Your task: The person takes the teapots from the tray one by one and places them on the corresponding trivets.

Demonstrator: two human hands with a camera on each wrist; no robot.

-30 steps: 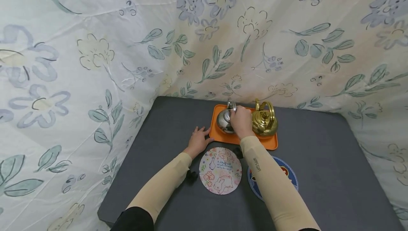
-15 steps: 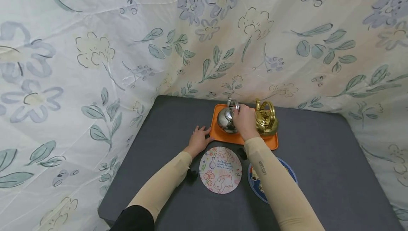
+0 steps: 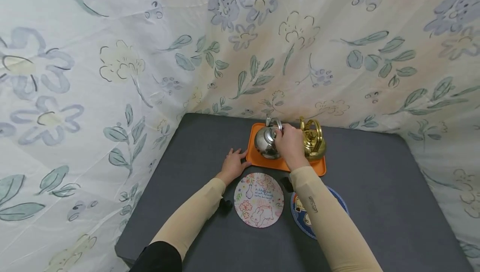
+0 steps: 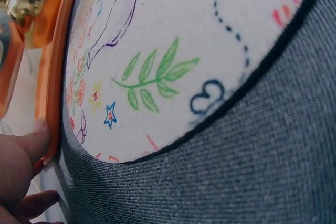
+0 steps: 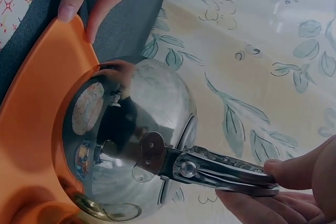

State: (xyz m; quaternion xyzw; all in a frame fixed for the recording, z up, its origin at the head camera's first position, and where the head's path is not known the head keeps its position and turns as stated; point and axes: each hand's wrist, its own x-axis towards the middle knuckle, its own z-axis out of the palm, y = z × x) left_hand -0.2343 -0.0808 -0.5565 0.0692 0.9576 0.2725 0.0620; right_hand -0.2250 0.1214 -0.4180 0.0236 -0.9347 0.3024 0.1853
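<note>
Right hand (image 3: pixel 289 143) pinches silver kettle (image 3: pixel 265 142) handle on orange tray (image 3: pixel 318 167); left hand (image 3: pixel 233 164), fingers spread, braces tray's left edge. Risk: kettle swings into gold kettle (image 3: pixel 314 140) just right of it.

- A mirror-polished metal kettle (image 5: pixel 131 145) is seen.
- A glossy brass-coloured kettle (image 3: pixel 314 140) is seen.
- A smooth orange plastic tray (image 3: pixel 258 161) is seen.
- Matt grey woven cloth (image 4: pixel 252 171) is seen.

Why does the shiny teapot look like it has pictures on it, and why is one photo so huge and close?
Right wrist view: the silver teapot mirrors the orange tray and mats. Left wrist view: the camera sits very near the drawn mat, so the left hand blurs. Head view: wide lens, bent edges.
</note>
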